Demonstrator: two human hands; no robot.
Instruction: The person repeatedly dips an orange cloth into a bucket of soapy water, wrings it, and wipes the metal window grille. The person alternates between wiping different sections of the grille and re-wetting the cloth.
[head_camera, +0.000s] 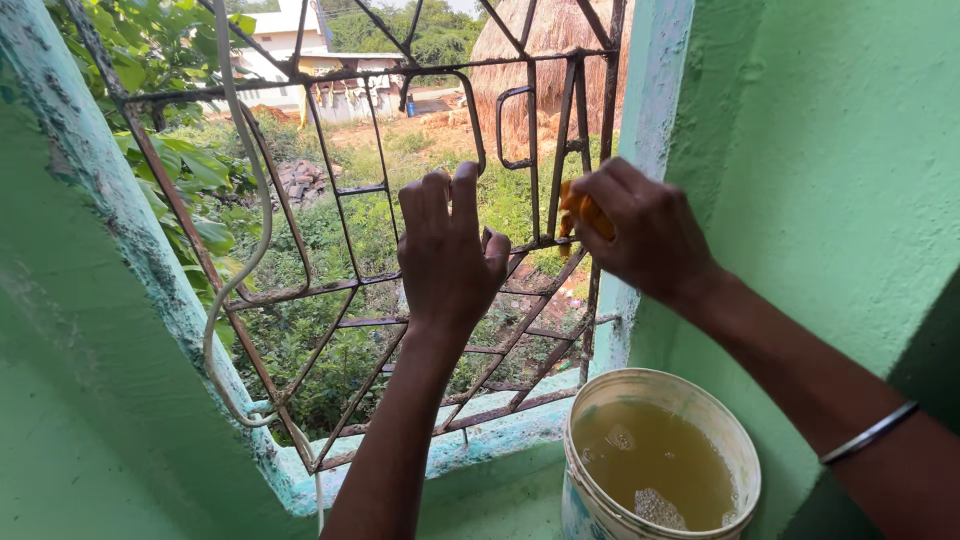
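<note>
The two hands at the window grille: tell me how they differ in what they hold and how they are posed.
The left hand is bare, its fingers hooked over a rusty bar of the grille; the right hand clutches an orange cloth pressed against an upright bar. The left hand sits near the grille's middle; the right hand is by its right edge, above the bucket of murky water. The right arm wears a metal bangle; the left shows none. Both have a closed grip on the grille.

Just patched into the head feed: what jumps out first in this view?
Two bare hands meet at a rusty metal window grille set in a pale green wall: the left hand grips a bar near the middle, and the right hand presses an orange cloth against an upright bar at the right. Below the right forearm, beside the sill, stands a white plastic bucket of murky yellowish water.
</note>
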